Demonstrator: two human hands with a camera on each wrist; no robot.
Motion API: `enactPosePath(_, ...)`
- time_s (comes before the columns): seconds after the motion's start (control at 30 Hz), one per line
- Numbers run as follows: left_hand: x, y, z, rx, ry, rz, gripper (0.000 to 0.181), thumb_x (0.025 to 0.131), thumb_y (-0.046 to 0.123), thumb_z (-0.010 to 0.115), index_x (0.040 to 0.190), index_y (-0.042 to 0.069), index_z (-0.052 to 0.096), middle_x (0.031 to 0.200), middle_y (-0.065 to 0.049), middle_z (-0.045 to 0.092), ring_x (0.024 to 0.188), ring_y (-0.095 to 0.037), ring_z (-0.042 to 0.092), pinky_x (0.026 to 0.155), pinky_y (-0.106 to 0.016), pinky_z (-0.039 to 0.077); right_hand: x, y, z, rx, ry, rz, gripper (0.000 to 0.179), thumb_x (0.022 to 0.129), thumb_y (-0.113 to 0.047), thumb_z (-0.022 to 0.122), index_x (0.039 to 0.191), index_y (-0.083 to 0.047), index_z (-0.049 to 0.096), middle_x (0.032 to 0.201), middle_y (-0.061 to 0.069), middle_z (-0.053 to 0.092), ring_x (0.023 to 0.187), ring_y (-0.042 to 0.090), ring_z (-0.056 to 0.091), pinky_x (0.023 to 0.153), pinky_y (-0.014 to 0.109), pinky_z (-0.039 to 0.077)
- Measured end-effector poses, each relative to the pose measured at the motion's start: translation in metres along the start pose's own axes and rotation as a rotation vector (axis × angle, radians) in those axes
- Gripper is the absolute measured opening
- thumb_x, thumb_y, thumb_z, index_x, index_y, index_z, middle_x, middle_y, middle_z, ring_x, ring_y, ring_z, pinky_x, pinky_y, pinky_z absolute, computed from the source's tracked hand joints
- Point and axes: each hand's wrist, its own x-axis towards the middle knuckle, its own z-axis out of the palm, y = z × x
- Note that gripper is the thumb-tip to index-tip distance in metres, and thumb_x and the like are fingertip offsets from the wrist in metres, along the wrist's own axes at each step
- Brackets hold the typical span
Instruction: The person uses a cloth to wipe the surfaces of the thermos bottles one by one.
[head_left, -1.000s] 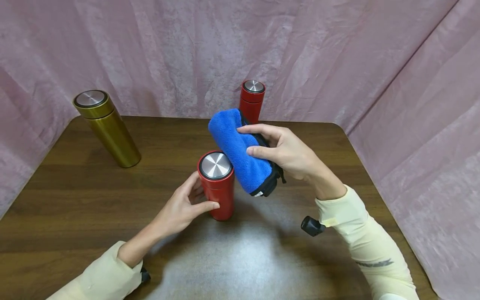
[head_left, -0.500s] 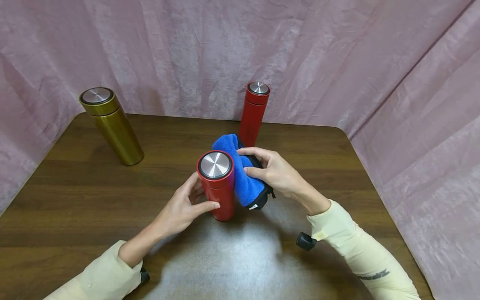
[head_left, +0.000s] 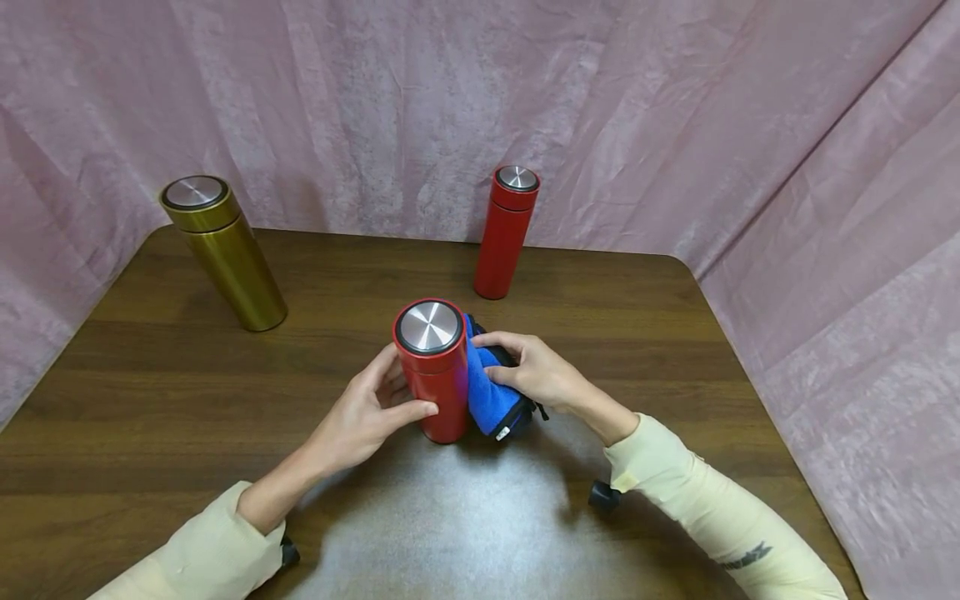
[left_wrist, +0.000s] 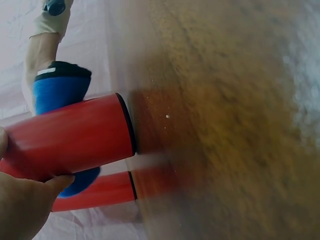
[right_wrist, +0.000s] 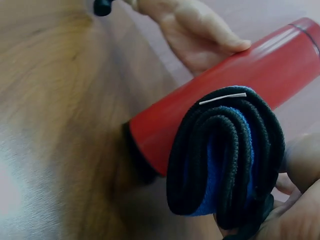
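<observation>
My left hand [head_left: 367, 408] grips a red thermos flask [head_left: 442, 392] round its side, thumb across the front. The flask has a round steel lid top with a black ring, and its base is right at the tabletop in the left wrist view. In my right hand [head_left: 543, 375] is a folded blue towel [head_left: 491, 400] with black edging and a small white tag, pinched between thumb and fingers. The towel [right_wrist: 225, 155] lies along the right side of the flask, low on its body. Part of it is hidden behind the flask in the head view.
A slimmer red thermos flask [head_left: 504, 242] stands upright behind, near the table's back edge. A gold thermos flask [head_left: 232, 267] stands at the back left. The brown wooden table [head_left: 187, 400] is bordered by pink curtains [head_left: 360, 108] behind and on the right.
My right hand has brought the towel down from beside the flask's lid to its lower side, uncovering the rear red flask. My left hand has kept its grip with hardly any movement.
</observation>
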Motion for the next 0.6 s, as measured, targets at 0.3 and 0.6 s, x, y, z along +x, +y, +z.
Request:
enactPosePath(0.3, 0.0, 0.0, -0.001, 0.006, 0.007, -0.002, 0.077, 0.089, -0.001, 0.079, 0.154, 0.013, 0.041, 0.146, -0.008, 0.058, 0.13, -0.021, 0.059, 0.107, -0.031, 0.048, 0.0, 0.018, 0.015, -0.308, 0.069, -0.062, 0.04, 0.093, -0.003, 0.073, 0.132, -0.009, 0.069, 0.13, 0.018, 0.067, 0.106, 0.027, 0.063, 0.091, 0.042, 0.055)
enactPosePath(0.6, 0.002, 0.001, 0.001, -0.013, -0.003, 0.0, 0.076, 0.089, -0.002, 0.079, 0.154, 0.013, 0.042, 0.145, -0.009, 0.059, 0.127, -0.022, 0.061, 0.106, -0.032, 0.05, -0.012, -0.001, 0.018, -0.476, 0.143, -0.104, 0.04, 0.091, -0.006, 0.076, 0.13, -0.011, 0.071, 0.131, 0.015, 0.067, 0.113, 0.029, 0.065, 0.099, 0.048, 0.054)
